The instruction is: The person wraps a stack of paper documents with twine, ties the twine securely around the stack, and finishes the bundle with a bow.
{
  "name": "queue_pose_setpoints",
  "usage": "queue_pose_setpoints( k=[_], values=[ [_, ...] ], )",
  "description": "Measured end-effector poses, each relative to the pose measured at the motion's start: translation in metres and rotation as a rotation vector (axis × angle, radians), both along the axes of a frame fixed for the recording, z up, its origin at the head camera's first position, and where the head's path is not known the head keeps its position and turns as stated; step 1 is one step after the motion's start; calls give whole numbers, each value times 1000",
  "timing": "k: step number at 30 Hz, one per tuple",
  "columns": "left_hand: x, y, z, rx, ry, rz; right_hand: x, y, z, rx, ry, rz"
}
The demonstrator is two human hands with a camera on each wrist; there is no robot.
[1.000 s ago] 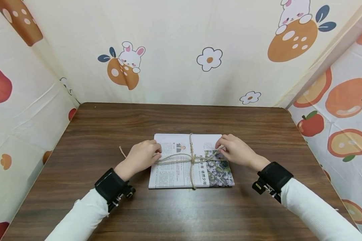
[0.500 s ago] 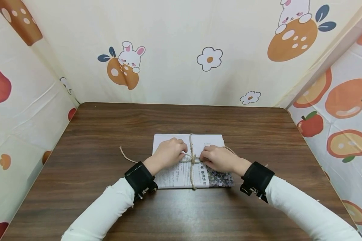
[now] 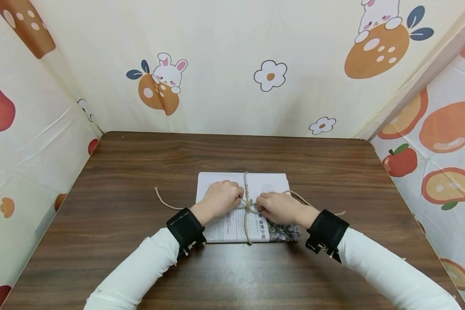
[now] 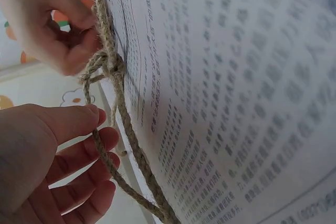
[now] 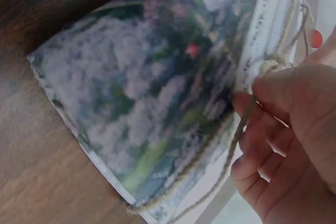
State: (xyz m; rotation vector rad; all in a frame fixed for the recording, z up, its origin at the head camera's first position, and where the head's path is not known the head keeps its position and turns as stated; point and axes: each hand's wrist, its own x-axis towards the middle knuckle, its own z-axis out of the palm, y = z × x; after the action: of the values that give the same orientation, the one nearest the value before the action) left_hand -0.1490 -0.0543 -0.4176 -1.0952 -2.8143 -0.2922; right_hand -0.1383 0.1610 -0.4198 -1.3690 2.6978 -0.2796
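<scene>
A stack of folded newspapers [image 3: 224, 228] lies on the table, with twine [image 3: 246, 228] crossing it both ways and a knot [image 4: 111, 65] at the middle. My left hand [image 3: 221, 198] is just left of the knot. In the left wrist view, its thumb and index finger pinch one twine end [image 4: 107, 162]. Right of the knot, my right hand [image 3: 280, 209] pinches the other twine end [image 5: 240, 129] between thumb and fingertips, as the right wrist view shows. The flower photo [image 5: 136, 87] on the paper is partly covered by that hand in the head view.
Loose tails of twine trail over the wood-grain table [image 3: 147, 155], one out to the left and one behind the right wrist. Printed cloth hangs [image 3: 217, 38] along the back and both sides. A black camera band [image 3: 186, 230] wraps each wrist.
Both hands have moved inward from the sides of the newspapers to the knot, now pinching the twine close to it. The right twine tail now trails past the right side of the stack.
</scene>
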Motion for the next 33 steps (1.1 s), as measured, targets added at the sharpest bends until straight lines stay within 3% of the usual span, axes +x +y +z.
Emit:
queue_pose_setpoints(
  k=[5,16,33],
  values=[
    [0,-2,-1,0,15,6,0,3,9,-35,-49,-29],
    [-2,-3,-5,15,9,12,-5,7,16,-148,-22,-36],
    [5,-17,-10,13,30,11,-15,31,7,-153,75,-100]
  ],
)
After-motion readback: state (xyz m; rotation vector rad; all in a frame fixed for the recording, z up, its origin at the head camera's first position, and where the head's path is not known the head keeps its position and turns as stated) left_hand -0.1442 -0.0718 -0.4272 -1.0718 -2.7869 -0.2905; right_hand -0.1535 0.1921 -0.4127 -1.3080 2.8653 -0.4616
